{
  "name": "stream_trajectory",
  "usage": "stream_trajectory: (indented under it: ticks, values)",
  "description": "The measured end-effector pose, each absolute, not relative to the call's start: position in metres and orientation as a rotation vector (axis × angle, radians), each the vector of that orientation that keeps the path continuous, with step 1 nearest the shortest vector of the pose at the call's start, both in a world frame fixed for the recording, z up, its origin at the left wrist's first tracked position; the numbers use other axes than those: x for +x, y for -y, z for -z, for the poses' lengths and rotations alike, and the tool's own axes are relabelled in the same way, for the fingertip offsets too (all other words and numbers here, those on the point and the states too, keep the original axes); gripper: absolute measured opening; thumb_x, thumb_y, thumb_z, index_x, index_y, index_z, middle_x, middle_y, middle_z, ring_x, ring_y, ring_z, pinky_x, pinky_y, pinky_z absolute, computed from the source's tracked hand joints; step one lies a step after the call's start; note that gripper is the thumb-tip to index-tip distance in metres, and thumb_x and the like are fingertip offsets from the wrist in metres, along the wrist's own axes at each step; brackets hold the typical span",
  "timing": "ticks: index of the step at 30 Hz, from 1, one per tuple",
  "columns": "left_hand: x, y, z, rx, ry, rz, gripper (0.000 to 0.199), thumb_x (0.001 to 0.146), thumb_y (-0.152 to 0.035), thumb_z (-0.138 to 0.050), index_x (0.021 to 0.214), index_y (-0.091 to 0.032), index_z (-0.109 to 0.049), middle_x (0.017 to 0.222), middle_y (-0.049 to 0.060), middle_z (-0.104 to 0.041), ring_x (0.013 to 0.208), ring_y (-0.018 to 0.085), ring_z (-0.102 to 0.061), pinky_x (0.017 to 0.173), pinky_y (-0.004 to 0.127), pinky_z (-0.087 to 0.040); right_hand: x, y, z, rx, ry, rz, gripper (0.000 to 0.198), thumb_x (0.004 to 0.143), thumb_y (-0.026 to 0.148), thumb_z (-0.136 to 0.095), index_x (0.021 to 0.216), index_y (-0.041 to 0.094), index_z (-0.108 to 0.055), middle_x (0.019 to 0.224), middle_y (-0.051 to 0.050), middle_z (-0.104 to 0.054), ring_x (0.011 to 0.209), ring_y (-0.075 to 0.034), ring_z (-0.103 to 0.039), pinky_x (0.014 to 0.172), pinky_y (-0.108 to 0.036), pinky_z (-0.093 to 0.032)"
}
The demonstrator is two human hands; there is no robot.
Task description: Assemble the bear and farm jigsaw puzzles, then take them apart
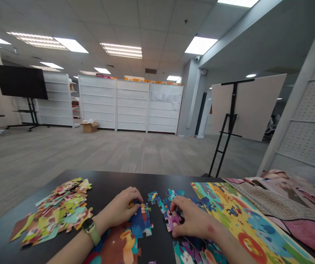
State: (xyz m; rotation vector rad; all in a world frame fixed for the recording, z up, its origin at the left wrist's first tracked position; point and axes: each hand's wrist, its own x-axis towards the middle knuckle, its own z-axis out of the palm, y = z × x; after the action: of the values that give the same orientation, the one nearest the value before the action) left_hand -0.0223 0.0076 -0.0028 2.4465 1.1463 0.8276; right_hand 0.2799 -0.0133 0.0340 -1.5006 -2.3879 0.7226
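My left hand (124, 205), with a watch (90, 231) on its wrist, has its fingers curled on the top of a joined section of jigsaw puzzle (118, 244) in brown and blue. Its thumb and fingertips close at the section's upper edge, where a bit of orange shows between them. To the right, across a strip of dark table, my right hand (191, 218) grips a purple jigsaw piece (173, 220) between thumb and fingers. Teal and blue pieces (157, 198) lie just beyond it. More dark pieces (190, 253) lie below my right palm, partly covered.
A heap of loose jigsaw pieces (61, 212) covers the left of the black table (113, 179). At the right lie a yellow picture sheet (237, 216) and patterned fabric (292, 212). Beyond are a board on a stand (231, 121), white shelves (132, 106) and a screen (19, 81).
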Motion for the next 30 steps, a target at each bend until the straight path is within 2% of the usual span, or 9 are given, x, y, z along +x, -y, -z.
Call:
stream_trajectory:
  ticks: [5, 11, 18, 25, 30]
  values:
    - [-0.021, -0.009, 0.007, 2.454, -1.128, -0.824, 0.02, 0.084, -0.007, -0.056, 0.092, -0.023, -0.066, 0.097, 0.001, -0.065, 0.094, 0.018, -0.059, 0.085, 0.029, -0.044, 0.279, 0.011, -0.031, -1.523, 2.376, -0.754, 0.054, 0.053, 0.036, -0.089, 0.1, 0.025, -0.065, 0.1, 0.001, -0.063, 0.094, -0.021, -0.057, 0.075, -0.027, -0.041]
    - [-0.02, -0.009, 0.007, 2.473, -1.081, -0.801, 0.018, 0.087, -0.009, -0.055, 0.093, -0.022, -0.066, 0.097, 0.001, -0.065, 0.094, 0.019, -0.058, 0.086, 0.03, -0.044, 0.278, 0.01, -0.032, -1.465, 2.418, -0.686, 0.039, 0.062, 0.043, -0.085, 0.09, 0.023, -0.067, 0.092, 0.001, -0.064, 0.087, -0.018, -0.057, 0.071, -0.025, -0.04]
    - [-0.021, -0.009, 0.005, 2.454, -1.027, -0.776, 0.018, 0.088, -0.011, -0.053, 0.093, -0.022, -0.066, 0.099, 0.002, -0.064, 0.095, 0.019, -0.058, 0.086, 0.03, -0.044, 0.292, 0.0, -0.035, -1.426, 2.399, -0.625, 0.014, 0.074, 0.025, -0.074, 0.086, 0.021, -0.067, 0.081, 0.002, -0.063, 0.076, -0.014, -0.057, 0.067, -0.023, -0.04]
    - [-0.02, -0.011, 0.007, 2.47, -1.005, -0.762, 0.017, 0.091, -0.014, -0.049, 0.093, -0.022, -0.064, 0.098, 0.002, -0.064, 0.094, 0.019, -0.058, 0.085, 0.03, -0.044, 0.279, 0.003, -0.028, -1.359, 2.369, -0.804, 0.024, 0.068, 0.035, -0.083, 0.085, 0.022, -0.072, 0.083, 0.003, -0.067, 0.076, -0.014, -0.058, 0.066, -0.022, -0.04]
    - [-0.02, -0.011, 0.007, 2.45, -1.03, -0.76, 0.016, 0.092, -0.016, -0.049, 0.092, -0.022, -0.064, 0.099, 0.003, -0.064, 0.094, 0.02, -0.058, 0.085, 0.031, -0.044, 0.271, 0.009, -0.031, -1.345, 2.378, -0.738, 0.025, 0.069, 0.038, -0.084, 0.086, 0.023, -0.073, 0.09, 0.002, -0.07, 0.087, -0.016, -0.06, 0.074, -0.023, -0.041]
